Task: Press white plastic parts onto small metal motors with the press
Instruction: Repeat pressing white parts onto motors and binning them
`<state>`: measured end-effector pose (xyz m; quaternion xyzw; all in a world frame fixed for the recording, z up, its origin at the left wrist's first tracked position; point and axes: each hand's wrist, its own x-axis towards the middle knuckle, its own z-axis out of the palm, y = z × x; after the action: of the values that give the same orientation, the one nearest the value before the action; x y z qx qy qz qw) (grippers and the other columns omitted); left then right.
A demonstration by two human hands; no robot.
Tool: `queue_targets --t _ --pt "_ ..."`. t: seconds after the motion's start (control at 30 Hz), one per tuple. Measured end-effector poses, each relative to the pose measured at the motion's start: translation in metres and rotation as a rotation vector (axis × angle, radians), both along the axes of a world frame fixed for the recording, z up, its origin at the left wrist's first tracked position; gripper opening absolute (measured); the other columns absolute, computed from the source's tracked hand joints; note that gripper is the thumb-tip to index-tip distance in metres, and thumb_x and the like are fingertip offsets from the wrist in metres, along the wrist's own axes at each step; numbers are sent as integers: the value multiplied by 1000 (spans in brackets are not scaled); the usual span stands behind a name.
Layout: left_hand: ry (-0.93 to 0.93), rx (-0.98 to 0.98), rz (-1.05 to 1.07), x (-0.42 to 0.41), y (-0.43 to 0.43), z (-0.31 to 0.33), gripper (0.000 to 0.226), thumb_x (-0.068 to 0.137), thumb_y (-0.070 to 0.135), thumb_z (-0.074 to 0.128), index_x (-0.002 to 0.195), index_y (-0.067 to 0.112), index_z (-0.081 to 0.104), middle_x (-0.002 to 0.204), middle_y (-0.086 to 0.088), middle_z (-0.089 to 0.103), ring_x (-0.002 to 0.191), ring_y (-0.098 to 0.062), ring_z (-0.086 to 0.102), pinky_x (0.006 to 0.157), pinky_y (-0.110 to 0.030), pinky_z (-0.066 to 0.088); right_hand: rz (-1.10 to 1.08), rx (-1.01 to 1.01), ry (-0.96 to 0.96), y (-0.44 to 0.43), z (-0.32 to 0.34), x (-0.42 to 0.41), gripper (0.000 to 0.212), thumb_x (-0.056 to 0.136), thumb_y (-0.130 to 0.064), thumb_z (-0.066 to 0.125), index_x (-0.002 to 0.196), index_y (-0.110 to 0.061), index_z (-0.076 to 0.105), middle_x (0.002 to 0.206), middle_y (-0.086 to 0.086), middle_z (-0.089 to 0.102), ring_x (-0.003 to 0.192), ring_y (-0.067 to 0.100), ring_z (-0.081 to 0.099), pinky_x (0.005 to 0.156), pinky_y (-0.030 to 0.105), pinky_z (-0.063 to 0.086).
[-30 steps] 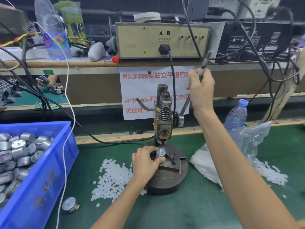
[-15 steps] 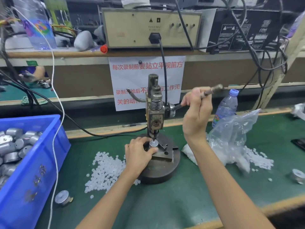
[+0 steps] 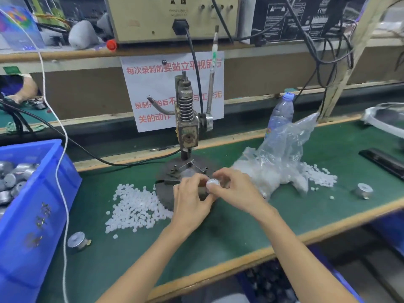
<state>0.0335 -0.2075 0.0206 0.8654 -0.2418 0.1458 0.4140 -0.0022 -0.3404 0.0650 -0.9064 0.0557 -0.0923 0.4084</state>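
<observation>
Green mat [image 3: 218, 228]: motor [image 3: 212, 183] between fingers [image 3: 227, 173]

On the bench we count one press [image 3: 187, 127], one blue bin [image 3: 43, 193], one clear bag [image 3: 284, 149], one bottle [image 3: 281, 112], two heaps of white parts [image 3: 135, 206] [image 3: 317, 174] and three motors [image 3: 77, 240] [image 3: 364, 190] [image 3: 213, 183] outside the bin.

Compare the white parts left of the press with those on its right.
The left pile lies bare on the green mat; the right pile sits mostly inside a clear plastic bag. The left pile is spread thin; the right pile looks heaped, with some spilled out. Both are small white plastic parts.
</observation>
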Motion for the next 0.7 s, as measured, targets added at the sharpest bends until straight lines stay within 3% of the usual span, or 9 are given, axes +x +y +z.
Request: queue_targets --t 0.1,0.17,0.27,0.33,0.47,0.6,0.7 --pt "48 -4 -141 -34 -19 -5 23 75 12 66 91 21 53 85 19 52 83 -9 47 75 -24 29 -40 65 82 -18 -21 -35 23 76 -35 71 85 -14 68 82 -2 69 81 13 62 72 28 47" --pt "132 -60 -229 -57 -33 -13 21 75 7 66 88 17 52 79 12 53 73 -9 48 68 -23 35 -76 63 122 -33 -31 -59 21 74 -37 71 82 -18 69 78 -6 69 77 6 61 66 21 46" --pt "284 -52 -314 -93 -56 -31 25 73 13 69 81 21 47 73 8 52 62 -5 46 57 -18 33 -140 95 200 -56 -48 -101 11 71 -36 72 73 -26 67 66 -13 65 64 -5 57 54 10 40" --pt "315 -44 -360 -115 -71 -43 30 72 15 69 77 28 42 74 7 52 61 -5 46 55 -17 34 -168 194 212 -67 -59 -129 8 70 -31 72 74 -25 68 66 -11 66 63 -3 57 60 15 43" --pt "307 -36 -432 -144 -95 -62 36 71 14 68 75 31 37 75 7 51 64 -6 48 56 -17 37 -215 278 194 -86 -78 -166 10 67 -26 69 77 -24 71 76 -7 71 79 7 64 73 27 51" --pt "406 158 -476 -163 -115 -92 32 73 22 70 78 30 40 79 8 54 68 -6 49 60 -23 39 -305 306 304 -103 -118 -193 7 70 -26 70 74 -20 67 70 -4 67 68 7 58 66 26 47" --pt "403 319 -506 -174 -124 -112 28 77 17 70 91 18 46 91 4 54 82 -18 53 72 -35 45 -378 315 423 -115 -165 -207 11 74 -28 63 74 -17 64 65 -3 65 66 12 59 64 31 48"
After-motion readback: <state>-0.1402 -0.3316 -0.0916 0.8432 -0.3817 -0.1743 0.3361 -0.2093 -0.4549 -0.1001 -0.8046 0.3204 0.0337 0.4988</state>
